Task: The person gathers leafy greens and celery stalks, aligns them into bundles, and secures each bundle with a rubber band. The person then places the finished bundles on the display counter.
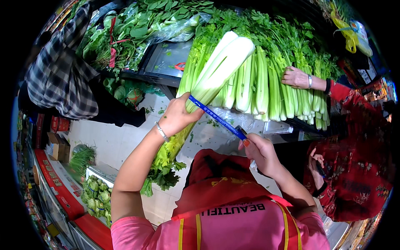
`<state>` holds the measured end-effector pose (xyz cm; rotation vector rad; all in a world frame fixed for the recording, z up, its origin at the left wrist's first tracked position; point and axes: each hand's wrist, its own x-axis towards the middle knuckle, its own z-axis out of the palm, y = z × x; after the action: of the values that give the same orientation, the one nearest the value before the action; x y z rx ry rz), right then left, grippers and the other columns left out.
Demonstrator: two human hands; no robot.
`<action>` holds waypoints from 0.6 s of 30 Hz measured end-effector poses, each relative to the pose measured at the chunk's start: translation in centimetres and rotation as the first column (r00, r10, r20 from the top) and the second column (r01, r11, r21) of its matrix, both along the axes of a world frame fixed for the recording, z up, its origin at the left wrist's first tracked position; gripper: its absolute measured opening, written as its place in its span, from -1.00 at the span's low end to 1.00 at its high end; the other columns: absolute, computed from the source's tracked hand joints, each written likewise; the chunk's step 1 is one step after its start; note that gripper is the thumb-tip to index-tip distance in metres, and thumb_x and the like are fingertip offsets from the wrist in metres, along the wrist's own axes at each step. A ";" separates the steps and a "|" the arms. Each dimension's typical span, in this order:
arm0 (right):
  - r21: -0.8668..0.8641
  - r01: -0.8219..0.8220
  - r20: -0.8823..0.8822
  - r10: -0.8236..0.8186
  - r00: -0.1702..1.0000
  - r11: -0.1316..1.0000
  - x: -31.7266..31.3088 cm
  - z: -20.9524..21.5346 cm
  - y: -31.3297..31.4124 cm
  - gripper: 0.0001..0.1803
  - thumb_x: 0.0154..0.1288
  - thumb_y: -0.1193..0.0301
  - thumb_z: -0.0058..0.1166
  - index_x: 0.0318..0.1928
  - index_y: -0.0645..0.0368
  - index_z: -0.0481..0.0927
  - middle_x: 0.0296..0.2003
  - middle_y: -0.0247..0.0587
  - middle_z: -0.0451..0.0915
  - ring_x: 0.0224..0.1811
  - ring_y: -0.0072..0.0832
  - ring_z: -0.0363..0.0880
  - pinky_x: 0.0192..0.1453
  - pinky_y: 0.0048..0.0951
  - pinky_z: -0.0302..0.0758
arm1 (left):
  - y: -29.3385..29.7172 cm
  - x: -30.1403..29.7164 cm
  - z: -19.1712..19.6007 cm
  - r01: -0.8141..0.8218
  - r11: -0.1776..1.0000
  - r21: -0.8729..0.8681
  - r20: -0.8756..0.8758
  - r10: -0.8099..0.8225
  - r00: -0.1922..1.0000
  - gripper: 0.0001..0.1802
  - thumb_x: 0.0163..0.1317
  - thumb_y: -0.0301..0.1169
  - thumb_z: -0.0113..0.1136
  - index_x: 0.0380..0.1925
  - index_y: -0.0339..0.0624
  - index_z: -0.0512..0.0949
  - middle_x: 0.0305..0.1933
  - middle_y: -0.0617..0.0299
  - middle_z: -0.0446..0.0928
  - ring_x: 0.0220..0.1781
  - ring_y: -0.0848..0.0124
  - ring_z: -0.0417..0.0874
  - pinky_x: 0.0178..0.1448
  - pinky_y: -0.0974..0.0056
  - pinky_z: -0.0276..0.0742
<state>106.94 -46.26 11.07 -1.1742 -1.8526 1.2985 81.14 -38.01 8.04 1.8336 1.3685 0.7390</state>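
My left hand (177,116) is closed around a bunch of celery (221,68). Its pale, thick base points up and away, and its leaves hang down beside my left forearm. A blue printed tape (216,116) stretches taut from the celery by my left thumb to my right hand (261,153). Thumb and fingers of that hand pinch the tape's far end, where a small dark piece shows. More celery bunches (260,79) lie side by side on the stand just beyond, bases toward me.
At the right, a person in a red patterned top rests a hand (295,78) on the celery. Another person in a checked shirt (62,79) stands at the left. Leafy greens (141,25) and a dark tray (168,58) are at the back left; artichoke-like green vegetables (96,196) lie lower left.
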 end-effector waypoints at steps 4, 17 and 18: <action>0.152 0.042 0.031 -0.047 0.998 0.987 0.8 -5.2 1.2 -0.89 0.16 0.67 -0.15 -0.29 0.26 0.38 -0.57 -0.09 0.42 -0.62 -0.31 0.37 -0.48 -0.43 0.35 | -2.7 2.0 2.7 0.064 0.993 0.104 -0.025 -0.061 0.998 -0.52 -0.14 -0.23 0.28 -0.32 -0.40 0.41 -0.48 -0.13 0.52 -0.36 -0.01 0.59 -0.26 0.16 0.47; 0.207 0.008 0.027 -0.014 1.000 0.978 1.8 -3.2 0.6 -0.78 0.08 0.71 -0.13 -0.22 0.27 0.40 -0.58 -0.06 0.39 -0.61 -0.16 0.43 -0.52 -0.43 0.32 | -3.2 2.7 5.8 0.274 0.945 0.178 -0.044 -0.271 0.962 -0.59 -0.18 -0.37 0.29 -0.35 -0.37 0.38 -0.52 -0.18 0.46 -0.41 -0.11 0.51 -0.32 0.13 0.45; 0.191 0.006 0.055 -0.017 0.998 0.982 1.7 -3.7 1.3 -0.77 0.07 0.72 -0.12 -0.22 0.27 0.40 -0.59 -0.06 0.38 -0.63 -0.15 0.41 -0.53 -0.44 0.31 | -3.3 2.9 5.4 0.296 0.938 0.182 -0.008 -0.299 0.954 -0.59 -0.18 -0.37 0.29 -0.35 -0.37 0.39 -0.53 -0.17 0.46 -0.42 -0.11 0.51 -0.32 0.13 0.45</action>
<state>108.62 -45.00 7.38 -1.1273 -1.9590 1.0639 84.09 -41.35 13.40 2.1108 1.0042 0.7369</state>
